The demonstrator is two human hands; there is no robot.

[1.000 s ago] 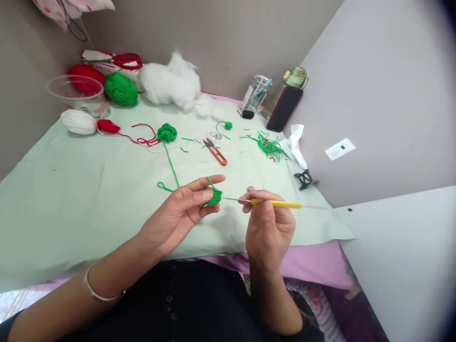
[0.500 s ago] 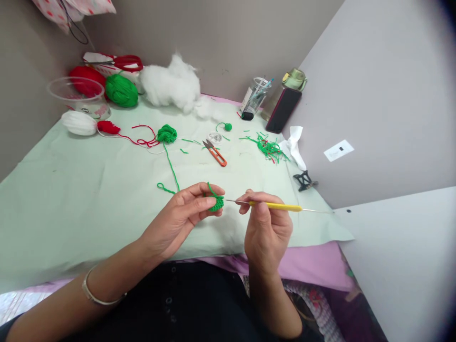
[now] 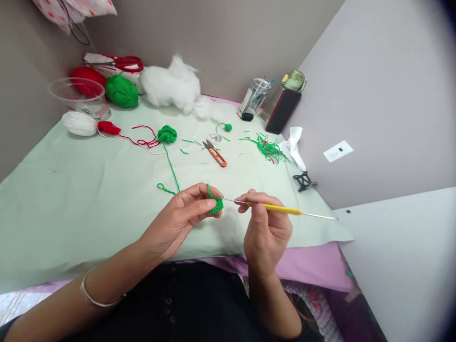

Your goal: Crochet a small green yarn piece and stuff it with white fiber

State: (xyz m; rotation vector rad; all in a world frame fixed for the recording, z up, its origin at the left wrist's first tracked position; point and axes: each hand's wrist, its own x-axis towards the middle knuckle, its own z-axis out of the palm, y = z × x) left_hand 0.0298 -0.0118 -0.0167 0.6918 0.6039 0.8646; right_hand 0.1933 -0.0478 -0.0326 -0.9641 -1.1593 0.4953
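Between the thumb and fingers of my left hand [image 3: 185, 213] is a small green crochet piece [image 3: 217, 206]. My right hand [image 3: 267, 223] grips a crochet hook [image 3: 276, 207] by its yellow handle. The hook's thin metal tip meets the upper right edge of the piece; whether it passes through a stitch is too small to tell. From behind my left fingers, green yarn runs up to a small green yarn bundle [image 3: 167, 134] on the cloth. A green loop of yarn [image 3: 162, 186] lies just left of my left hand.
Orange thread snips [image 3: 215, 154] lie mid-table beside a small green ball [image 3: 228, 127]. A heap of yarn scraps [image 3: 269, 148] and a black claw clip [image 3: 303, 181] are at right. White stuffing [image 3: 173, 85], a green skein [image 3: 121, 90] and a leaning phone [image 3: 284, 111] stand along the back.
The hook's tip has shifted slightly left and up to the crochet piece's edge, and its far end has dipped a little. My left hand keeps its hold.
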